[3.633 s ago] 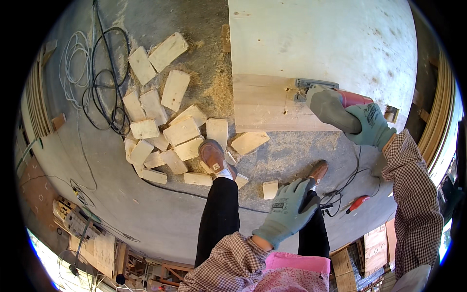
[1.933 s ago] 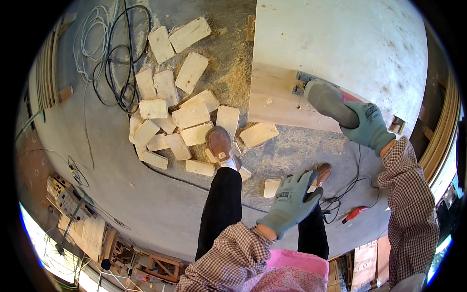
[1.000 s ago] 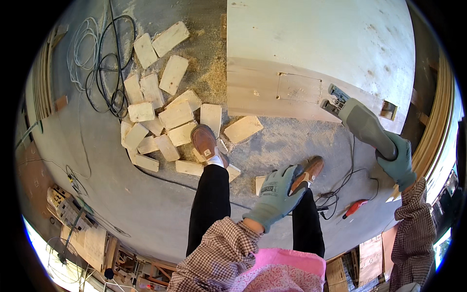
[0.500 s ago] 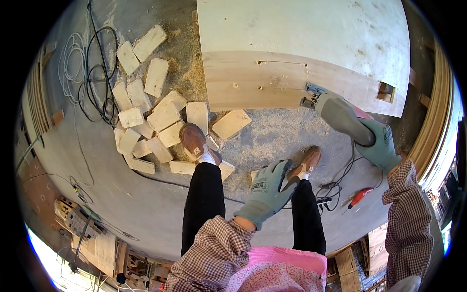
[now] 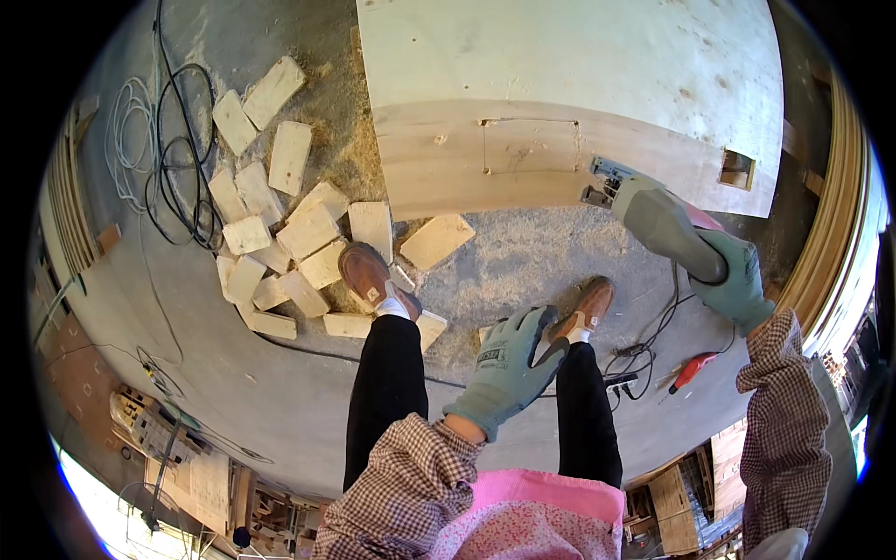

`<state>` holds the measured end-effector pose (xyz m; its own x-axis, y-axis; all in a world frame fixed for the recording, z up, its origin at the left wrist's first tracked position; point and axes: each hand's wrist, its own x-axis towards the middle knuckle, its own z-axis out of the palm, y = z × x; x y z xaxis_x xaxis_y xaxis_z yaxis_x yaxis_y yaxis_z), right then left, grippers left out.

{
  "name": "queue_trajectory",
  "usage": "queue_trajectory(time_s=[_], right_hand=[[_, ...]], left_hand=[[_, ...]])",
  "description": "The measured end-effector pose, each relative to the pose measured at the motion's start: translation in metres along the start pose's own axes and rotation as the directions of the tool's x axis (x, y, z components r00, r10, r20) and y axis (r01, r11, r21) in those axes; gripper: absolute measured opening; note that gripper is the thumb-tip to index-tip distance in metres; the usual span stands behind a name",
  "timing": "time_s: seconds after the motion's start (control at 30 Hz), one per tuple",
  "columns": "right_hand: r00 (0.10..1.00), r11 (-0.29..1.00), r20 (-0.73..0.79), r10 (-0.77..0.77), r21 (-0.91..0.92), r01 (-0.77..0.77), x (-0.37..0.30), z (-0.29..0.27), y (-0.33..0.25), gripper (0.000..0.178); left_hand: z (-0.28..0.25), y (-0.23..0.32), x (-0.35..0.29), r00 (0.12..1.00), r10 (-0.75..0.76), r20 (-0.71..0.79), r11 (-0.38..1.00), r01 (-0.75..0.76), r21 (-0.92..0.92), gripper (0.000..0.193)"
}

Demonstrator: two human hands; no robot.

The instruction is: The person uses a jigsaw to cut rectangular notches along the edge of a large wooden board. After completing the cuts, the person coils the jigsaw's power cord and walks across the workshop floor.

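Observation:
My right hand, in a grey-green work glove, is closed around the grey body of a jigsaw. The saw's metal foot lies at the near edge of a large pale plywood sheet, just right of a rectangular outline marked or cut in it. Whether the blade touches the wood I cannot tell. Farther right, the sheet has a small square hole. My left hand, gloved alike, hangs empty between my knees, its thumb apart from the fingers.
Several wood offcuts lie heaped around my left shoe. Sawdust covers the floor before me. Black cable coils lie far left. Near my right shoe are tangled cords and a red-handled tool. Long boards are stacked at right.
The jigsaw has shifted slightly right along the sheet's near edge, away from the rectangular outline. My view has moved a little. The left hand keeps its pose.

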<state>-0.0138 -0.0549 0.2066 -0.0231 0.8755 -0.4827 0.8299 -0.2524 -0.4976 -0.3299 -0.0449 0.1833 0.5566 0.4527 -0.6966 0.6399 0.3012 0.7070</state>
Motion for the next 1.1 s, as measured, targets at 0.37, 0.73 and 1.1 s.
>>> queue_trajectory(time_s=[0.37, 0.73, 1.1], right_hand=[[0.989, 0.983, 0.105, -0.106, -0.136, 0.12, 0.025, 0.018, 0.003, 0.041], [0.916, 0.873, 0.399, -0.046, -0.43, 0.231, 0.057, 0.016, 0.004, 0.035], [0.908, 0.89, 0.396, -0.137, -0.353, 0.289, 0.068, 0.016, 0.019, 0.038]], left_hand=[[0.0, -0.003, 0.004, 0.999, 0.025, -0.026, 0.999, -0.026, -0.031, 0.039], [0.004, 0.001, 0.01, 1.0, 0.021, -0.02, 1.0, -0.021, 0.013, 0.039], [0.03, 0.019, -0.032, 0.976, 0.014, -0.218, 0.998, -0.028, -0.062, 0.041]])
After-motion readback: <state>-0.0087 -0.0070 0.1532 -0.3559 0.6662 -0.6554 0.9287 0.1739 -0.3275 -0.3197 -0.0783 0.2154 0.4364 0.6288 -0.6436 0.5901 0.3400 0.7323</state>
